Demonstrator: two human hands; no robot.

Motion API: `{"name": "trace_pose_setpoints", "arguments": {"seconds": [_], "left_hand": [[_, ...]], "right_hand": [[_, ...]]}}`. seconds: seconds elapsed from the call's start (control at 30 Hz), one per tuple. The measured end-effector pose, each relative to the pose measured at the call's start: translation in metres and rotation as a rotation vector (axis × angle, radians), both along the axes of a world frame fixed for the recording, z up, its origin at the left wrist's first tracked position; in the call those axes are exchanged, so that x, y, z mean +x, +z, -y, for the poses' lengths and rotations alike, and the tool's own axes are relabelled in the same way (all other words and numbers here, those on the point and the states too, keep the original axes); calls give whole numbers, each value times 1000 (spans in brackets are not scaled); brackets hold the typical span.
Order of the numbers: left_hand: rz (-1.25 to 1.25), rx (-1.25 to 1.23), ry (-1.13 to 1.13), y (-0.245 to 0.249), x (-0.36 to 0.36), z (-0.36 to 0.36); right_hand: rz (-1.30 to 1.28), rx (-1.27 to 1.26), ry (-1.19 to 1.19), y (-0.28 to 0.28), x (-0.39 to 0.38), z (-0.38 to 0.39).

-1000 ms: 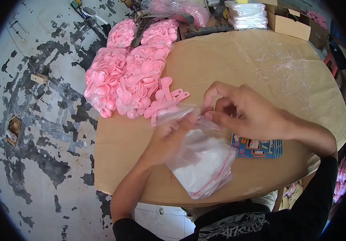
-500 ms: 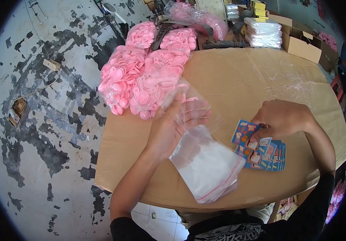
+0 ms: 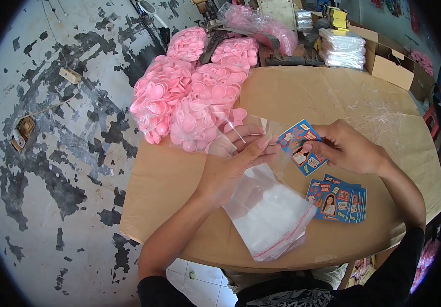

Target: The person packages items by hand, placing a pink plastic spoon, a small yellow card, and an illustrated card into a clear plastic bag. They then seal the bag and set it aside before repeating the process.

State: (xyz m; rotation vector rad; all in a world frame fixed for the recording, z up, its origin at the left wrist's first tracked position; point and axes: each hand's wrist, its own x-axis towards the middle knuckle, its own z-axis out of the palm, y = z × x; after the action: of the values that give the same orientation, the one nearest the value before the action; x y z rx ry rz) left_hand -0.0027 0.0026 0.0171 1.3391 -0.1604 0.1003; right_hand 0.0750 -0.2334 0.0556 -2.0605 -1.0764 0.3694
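My left hand [image 3: 238, 166] is closed on a clear plastic bag [image 3: 271, 128], thumb and fingers pinching it near its mouth. In my right hand [image 3: 351, 148] is a blue printed card [image 3: 302, 148], gripped by its right edge between thumb and fingers. The card's left corner overlaps the bag's mouth, close to my left fingertips. Below my left hand lies a stack of clear flat bags [image 3: 269, 215] with a red-lined strip along the lower edge. A fanned pile of matching blue cards [image 3: 338, 199] rests on the table under my right hand.
Large bags of pink plastic spoons [image 3: 205, 102] stand at the table's left back. Behind are a stack of clear packets [image 3: 342, 48] and an open cardboard box [image 3: 392, 69]. Thin clear strands [image 3: 371, 110] lie at right on the cardboard-covered table [image 3: 292, 92].
My right hand has lifted a card off the pile and brought it up and left to the bag. The fingers of my left hand have closed in on the bag's mouth.
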Motion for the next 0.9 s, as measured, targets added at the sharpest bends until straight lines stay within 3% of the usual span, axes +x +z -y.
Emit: {"name": "trace_pose_setpoints", "arguments": {"seconds": [0.27,0.37,0.57,0.67,0.9], "left_hand": [[-29,-5,75,0,-3,2],[-51,22,9,-2,-3,2],[-18,-14,99,1,-2,0],[-7,-43,80,3,-1,-2],[-78,107,-19,0,-8,7]], "right_hand": [[45,199,56,-13,-1,-6],[121,235,69,-16,-3,-7],[26,268,-81,-14,-2,-5],[63,360,9,-25,-2,-8],[179,237,62,-25,-11,-11]]}}
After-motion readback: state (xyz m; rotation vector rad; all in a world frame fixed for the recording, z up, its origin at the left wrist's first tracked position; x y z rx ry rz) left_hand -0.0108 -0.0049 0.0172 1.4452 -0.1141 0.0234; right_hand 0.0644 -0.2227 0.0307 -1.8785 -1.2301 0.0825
